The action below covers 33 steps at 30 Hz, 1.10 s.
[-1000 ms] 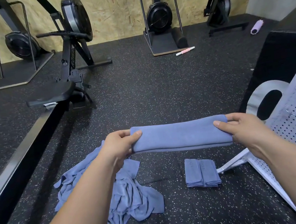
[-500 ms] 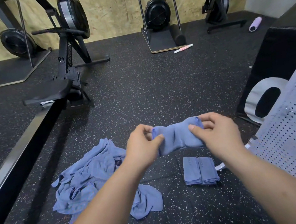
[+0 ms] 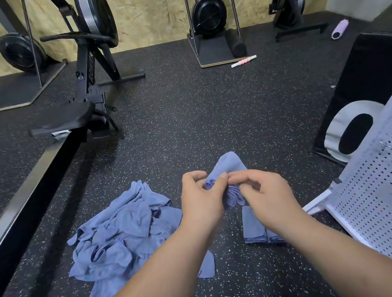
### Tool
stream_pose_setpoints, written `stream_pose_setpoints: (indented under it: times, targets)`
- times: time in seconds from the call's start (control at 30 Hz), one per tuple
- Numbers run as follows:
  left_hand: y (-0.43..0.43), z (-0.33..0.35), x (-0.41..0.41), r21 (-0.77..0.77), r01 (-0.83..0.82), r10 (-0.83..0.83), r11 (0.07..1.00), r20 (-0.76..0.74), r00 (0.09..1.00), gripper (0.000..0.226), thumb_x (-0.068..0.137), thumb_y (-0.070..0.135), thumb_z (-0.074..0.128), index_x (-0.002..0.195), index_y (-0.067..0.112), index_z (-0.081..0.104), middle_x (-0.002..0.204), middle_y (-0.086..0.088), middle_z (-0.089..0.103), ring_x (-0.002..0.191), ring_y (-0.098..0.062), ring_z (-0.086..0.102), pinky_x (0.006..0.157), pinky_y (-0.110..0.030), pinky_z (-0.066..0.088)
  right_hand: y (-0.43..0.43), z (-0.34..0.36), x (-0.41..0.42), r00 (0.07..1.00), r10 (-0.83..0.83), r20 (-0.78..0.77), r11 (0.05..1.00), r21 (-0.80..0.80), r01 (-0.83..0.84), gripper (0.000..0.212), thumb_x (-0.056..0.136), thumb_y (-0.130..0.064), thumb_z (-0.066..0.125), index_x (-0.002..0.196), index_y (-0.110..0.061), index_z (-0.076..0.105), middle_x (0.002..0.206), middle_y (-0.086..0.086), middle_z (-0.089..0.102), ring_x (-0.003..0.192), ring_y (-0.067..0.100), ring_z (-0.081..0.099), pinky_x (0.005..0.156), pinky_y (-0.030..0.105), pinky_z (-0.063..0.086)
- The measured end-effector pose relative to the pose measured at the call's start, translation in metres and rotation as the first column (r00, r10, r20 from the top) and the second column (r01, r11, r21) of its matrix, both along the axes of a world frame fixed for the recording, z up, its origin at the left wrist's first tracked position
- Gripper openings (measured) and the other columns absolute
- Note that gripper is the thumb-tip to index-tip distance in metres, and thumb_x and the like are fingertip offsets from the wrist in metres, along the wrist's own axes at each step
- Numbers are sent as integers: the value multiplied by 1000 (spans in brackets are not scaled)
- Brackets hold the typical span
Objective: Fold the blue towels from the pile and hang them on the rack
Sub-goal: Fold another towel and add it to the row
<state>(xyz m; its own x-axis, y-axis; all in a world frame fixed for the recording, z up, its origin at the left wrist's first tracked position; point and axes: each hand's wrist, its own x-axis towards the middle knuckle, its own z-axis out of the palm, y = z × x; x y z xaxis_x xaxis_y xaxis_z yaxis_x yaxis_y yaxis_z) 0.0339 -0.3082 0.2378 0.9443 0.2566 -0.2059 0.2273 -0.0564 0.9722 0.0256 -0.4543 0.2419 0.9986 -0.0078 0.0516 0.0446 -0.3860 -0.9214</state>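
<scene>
Doubled towel [image 3: 228, 165] pinched by fingers [image 3: 239, 175] of left hand [image 3: 201, 203], right hand [image 3: 269, 196]; long axis near-far; rack [image 3: 382, 186] right, nearer right hand.

Black box [image 3: 376, 67] — big "0", perhaps "O".

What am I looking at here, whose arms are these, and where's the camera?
The camera sits on a person's head, looking forward and down, so the two bare arms are the wearer's own. No robot here. The left hand and right hand both pinch a small blue towel, bunched between them above the floor. On the floor lie a loose pile of blue towels, at left, and folded towels under the right wrist. A white perforated panel at right is probably the rack. Behind, rowers stand by the wall.
</scene>
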Motion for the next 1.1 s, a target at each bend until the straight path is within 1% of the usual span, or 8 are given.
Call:
stream_pose_setpoints:
  times: [0.17, 0.3, 0.4, 0.5, 0.6, 0.77, 0.93, 1.1]
  targets:
    - [1, -1, 7, -184, 3, -6, 983, -16, 1000, 42, 83, 34, 75, 119, 26, 56, 96, -2, 75, 76, -17, 70, 88, -49, 64, -17, -8, 18, 979, -196, -54, 978, -83, 192, 37, 102, -33, 64, 138, -40, 59, 128, -15, 64, 111, 10, 62, 94, 34, 47]
    - [-1, -3, 8, -399, 55, -87, 915, -64, 994, 27, 100, 15, 67, 125, 12, 57, 106, -10, 74, 84, -18, 73, 66, -29, 58, -25, -10, 32, 941, -101, -323, 913, 347, 217, 54, 99, -52, 67, 149, -48, 46, 137, -8, 67, 116, 17, 71, 105, 47, 55]
    - [3, -8, 11, -388, 100, -152, 916, -107, 982, 38, 97, 35, 74, 126, 15, 59, 110, -7, 71, 89, -21, 70, 69, -32, 58, -24, -8, 33, 929, -59, -365, 845, 478, 242, 42, 105, -28, 65, 140, -48, 53, 124, -6, 74, 100, 19, 79, 84, 47, 65]
    - [12, -20, 14, -260, 180, -224, 949, -148, 963, 70, 91, 57, 76, 146, 26, 48, 118, -14, 71, 77, -11, 68, 63, -27, 56, -23, -14, 31, 944, -27, -329, 899, 404, 167, 49, 105, -20, 62, 141, -52, 55, 127, -11, 73, 105, 17, 77, 92, 51, 63]
    - [17, -35, 10, -197, 259, -293, 946, -164, 942, 64, 101, 34, 71, 155, 26, 36, 83, -5, 66, 54, -6, 61, 57, -24, 53, -21, -25, 26, 933, 48, -356, 931, 355, 88, 54, 105, -19, 63, 148, -50, 51, 118, -9, 75, 103, 17, 78, 99, 49, 60]
    - [21, -73, 17, 4, 231, -227, 973, -167, 959, 59, 102, 34, 68, 155, 28, 41, 78, 5, 65, 74, -14, 65, 73, -34, 56, -22, -57, 20, 869, 108, -482, 940, 334, 69, 74, 102, -15, 69, 158, -47, 33, 104, -1, 81, 104, 30, 77, 99, 62, 57]
    - [20, -141, 23, 66, 191, -164, 979, -292, 942, 81, 72, 65, 75, 144, 48, 43, 116, -5, 74, 104, -27, 74, 95, -53, 60, -24, -112, 18, 838, 63, -541, 962, 257, 94, 81, 99, -6, 72, 160, -41, 33, 113, 7, 79, 97, 27, 79, 82, 47, 64]
    - [13, -186, 9, -46, 265, -265, 963, -343, 901, 55, 90, 22, 78, 135, 38, 51, 85, -8, 74, 69, -23, 62, 70, -39, 57, -28, -176, 18, 866, -69, -495, 998, -37, 58, 77, 92, -25, 83, 154, -47, 43, 128, 7, 65, 122, 18, 63, 110, 48, 50]
